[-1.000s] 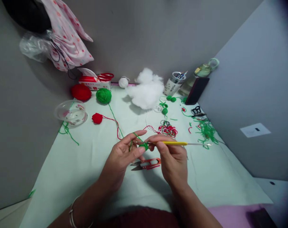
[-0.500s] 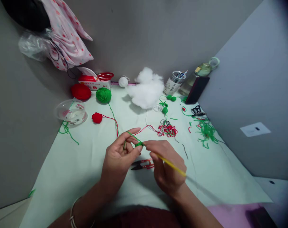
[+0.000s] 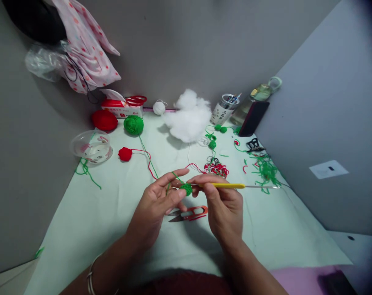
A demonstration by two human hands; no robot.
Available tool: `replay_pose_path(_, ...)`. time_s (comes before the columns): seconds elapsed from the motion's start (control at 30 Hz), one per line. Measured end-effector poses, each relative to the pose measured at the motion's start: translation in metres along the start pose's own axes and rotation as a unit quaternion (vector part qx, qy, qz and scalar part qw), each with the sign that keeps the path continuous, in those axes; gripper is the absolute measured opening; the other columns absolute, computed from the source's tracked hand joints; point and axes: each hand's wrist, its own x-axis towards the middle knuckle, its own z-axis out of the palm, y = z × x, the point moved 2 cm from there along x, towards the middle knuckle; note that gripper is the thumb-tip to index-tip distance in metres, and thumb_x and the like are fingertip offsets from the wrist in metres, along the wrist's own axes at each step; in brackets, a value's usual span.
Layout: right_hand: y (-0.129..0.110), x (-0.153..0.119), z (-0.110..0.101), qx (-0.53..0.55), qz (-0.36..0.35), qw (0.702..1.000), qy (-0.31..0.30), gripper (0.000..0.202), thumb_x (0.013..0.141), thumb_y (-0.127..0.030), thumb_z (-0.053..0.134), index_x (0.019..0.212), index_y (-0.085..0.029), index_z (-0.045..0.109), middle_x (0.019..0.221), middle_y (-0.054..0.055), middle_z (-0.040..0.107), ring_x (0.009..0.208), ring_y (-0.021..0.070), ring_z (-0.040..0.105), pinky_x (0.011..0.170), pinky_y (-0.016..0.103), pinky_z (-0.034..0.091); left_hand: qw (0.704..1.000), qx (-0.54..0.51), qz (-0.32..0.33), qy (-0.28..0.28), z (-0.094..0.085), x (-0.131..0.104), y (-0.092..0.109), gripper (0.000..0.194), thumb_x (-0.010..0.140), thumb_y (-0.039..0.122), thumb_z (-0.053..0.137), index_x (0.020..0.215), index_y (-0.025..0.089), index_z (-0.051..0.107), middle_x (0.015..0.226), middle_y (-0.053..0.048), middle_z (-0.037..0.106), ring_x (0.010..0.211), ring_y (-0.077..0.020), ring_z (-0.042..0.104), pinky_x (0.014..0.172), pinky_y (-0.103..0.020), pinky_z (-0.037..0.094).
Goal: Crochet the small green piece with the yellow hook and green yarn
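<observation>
My left hand point(image 3: 156, 201) pinches a small green crochet piece point(image 3: 186, 189) between thumb and fingers. Green yarn runs over its raised index finger. A yellow-handled crochet hook point(image 3: 227, 186) lies in the closed grip of my right hand point(image 3: 225, 205), nearly level, its thin shaft sticking out to the right. The hook's working tip meets the green piece, but fingers and stitches hide it. Just below the hands, thread snips point(image 3: 188, 214) with orange handles lie on the pale cloth. From the green yarn ball point(image 3: 133, 125) a strand leads toward my left hand.
Behind are a small red yarn ball point(image 3: 125, 154), white stuffing point(image 3: 188, 116), a pen holder point(image 3: 224, 110), a bottle point(image 3: 256, 98) and a phone point(image 3: 254, 119). A plastic bowl point(image 3: 92, 147) stands left. Green yarn scraps point(image 3: 267, 170) lie right, tangled red yarn point(image 3: 216, 168) nearer the middle.
The hook has swung from slanting down to the right to nearly level as my right hand turned. The green piece has tilted, showing more of its face, and sits slightly further right.
</observation>
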Motion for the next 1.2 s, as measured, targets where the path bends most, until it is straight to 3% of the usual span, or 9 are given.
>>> replay_pose_path(0.1,-0.003,-0.004,0.002,-0.096,-0.076,0.992,0.002,0.027,0.102,-0.013,0.062,0.111,-0.030,0.080,0.097,0.002,0.077,0.084,0.0139,0.071,0.072,0.028,0.059,0.999,-0.005,0.005,0.032,0.001,0.000,-0.002,0.043,0.082,0.026,0.088,0.124,0.025,0.080,0.092,-0.001,0.071,0.060,-0.0048,0.055,0.062,-0.018,0.051)
replay_pose_path(0.2,-0.008,-0.008,0.001,-0.209,-0.177,0.962,-0.010,0.032,0.095,-0.008,0.069,0.118,-0.028,0.080,0.108,0.006,0.077,0.098,0.0176,0.072,0.082,0.031,0.060,0.995,-0.081,-0.048,0.018,0.004,0.003,-0.001,0.042,0.080,0.024,0.089,0.121,0.020,0.081,0.070,0.006,0.059,0.048,-0.0011,0.034,0.061,-0.019,0.052)
replay_pose_path(0.33,0.000,-0.001,-0.008,-0.048,-0.046,0.997,0.039,0.024,0.103,-0.016,0.061,0.108,-0.029,0.081,0.092,0.001,0.076,0.078,0.0131,0.069,0.072,0.028,0.058,0.990,-0.121,-0.076,0.015,-0.001,0.008,0.001,0.030,0.077,0.022,0.090,0.106,0.017,0.086,0.070,0.007,0.052,0.047,0.0005,0.025,0.057,-0.016,0.050)
replay_pose_path(0.43,0.006,0.003,-0.006,0.087,0.054,0.994,0.026,0.019,0.104,-0.029,0.063,0.100,-0.029,0.081,0.089,0.000,0.074,0.072,0.0116,0.066,0.067,0.026,0.055,0.997,-0.073,-0.031,0.006,-0.003,0.007,0.001,0.034,0.079,0.023,0.089,0.112,0.025,0.084,0.084,0.002,0.063,0.060,-0.0050,0.051,0.072,-0.023,0.056)
replay_pose_path(0.53,-0.003,0.000,-0.003,0.099,0.070,0.993,-0.016,0.015,0.102,-0.031,0.066,0.100,-0.031,0.082,0.090,0.000,0.075,0.079,0.0125,0.067,0.070,0.026,0.055,1.000,0.023,0.013,-0.013,0.005,-0.007,0.008,0.039,0.083,0.026,0.086,0.121,0.033,0.082,0.092,0.000,0.071,0.094,-0.0181,0.067,0.095,-0.033,0.054)
replay_pose_path(0.7,-0.041,-0.011,-0.010,0.200,0.022,0.976,-0.086,0.016,0.102,-0.036,0.066,0.103,-0.036,0.081,0.088,0.000,0.075,0.079,0.0157,0.068,0.070,0.030,0.058,0.945,0.239,0.190,-0.121,0.033,-0.043,0.043,0.043,0.081,0.018,0.084,0.114,0.046,0.084,0.078,0.004,0.073,0.077,-0.0199,0.066,0.115,-0.046,0.043)
replay_pose_path(0.9,-0.022,-0.001,-0.009,0.136,0.004,0.989,-0.051,0.017,0.103,-0.030,0.065,0.105,-0.030,0.081,0.093,0.004,0.076,0.085,0.0168,0.070,0.065,0.028,0.058,0.999,0.047,0.003,-0.023,0.016,-0.020,0.018,0.062,0.078,0.029,0.090,0.137,0.034,0.072,0.087,0.000,0.068,0.084,-0.0197,0.066,0.088,-0.035,0.055)
replay_pose_path(1.07,-0.002,0.000,-0.005,0.040,-0.004,0.999,-0.034,0.013,0.097,-0.024,0.072,0.100,-0.030,0.082,0.094,0.003,0.080,0.091,0.0195,0.073,0.077,0.035,0.062,1.000,-0.014,-0.015,-0.011,0.004,-0.003,-0.002,0.054,0.079,0.025,0.089,0.131,0.028,0.074,0.088,0.000,0.065,0.086,-0.0161,0.063,0.089,-0.031,0.052)
replay_pose_path(1.2,0.002,0.000,-0.004,0.070,0.040,0.997,-0.011,0.012,0.099,-0.025,0.069,0.099,-0.028,0.082,0.089,0.002,0.077,0.076,0.0154,0.070,0.067,0.029,0.059,1.000,0.009,0.011,0.003,0.003,-0.003,0.000,0.054,0.080,0.024,0.088,0.132,0.025,0.073,0.086,0.000,0.067,0.088,-0.0170,0.065,0.085,-0.030,0.053)
